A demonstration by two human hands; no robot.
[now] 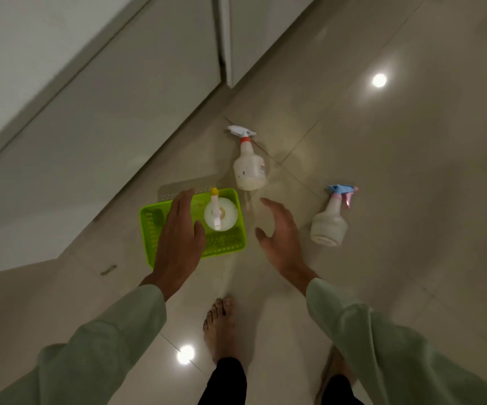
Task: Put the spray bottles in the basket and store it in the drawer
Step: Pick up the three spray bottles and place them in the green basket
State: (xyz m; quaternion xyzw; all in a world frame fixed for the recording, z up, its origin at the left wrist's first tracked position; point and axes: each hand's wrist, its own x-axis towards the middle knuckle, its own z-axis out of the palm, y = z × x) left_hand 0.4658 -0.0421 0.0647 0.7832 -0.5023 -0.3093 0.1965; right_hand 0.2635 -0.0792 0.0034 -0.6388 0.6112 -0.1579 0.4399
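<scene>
Three spray bottles in view, one already in the basket. Largest first: glossy beige tile floor [411, 171] fills most of the frame w/ two bright light reflections, upper right & bottom center; pale cabinet fronts [105, 97] run diagonally across the upper left. Pale green sleeves come in from both lower corners; a bare foot [219, 325] & black trouser legs sit at bottom center. Lime-green perforated basket [227, 244] lies on the floor left of center, just beside the cabinet base. Left hand [178, 244] hovers over the basket's left half, fingers spread flat, holding nothing. Right hand [280, 229] is center frame, just right of the basket, palm turned inward, fingers loosely open, also empty. Bottle w/ yellow nozzle tip [220, 214] stands upright in the basket's right half, seen from above. Bottle w/ white trigger & red collar [249, 168] stands on the floor above the basket, near its upper right corner; it has a label strip on the side, text too blurred to read. Bottle w/ blue-pink trigger [328, 223] stands on the floor right of center, apart from the right hand. No brand legible anywhere.
</scene>
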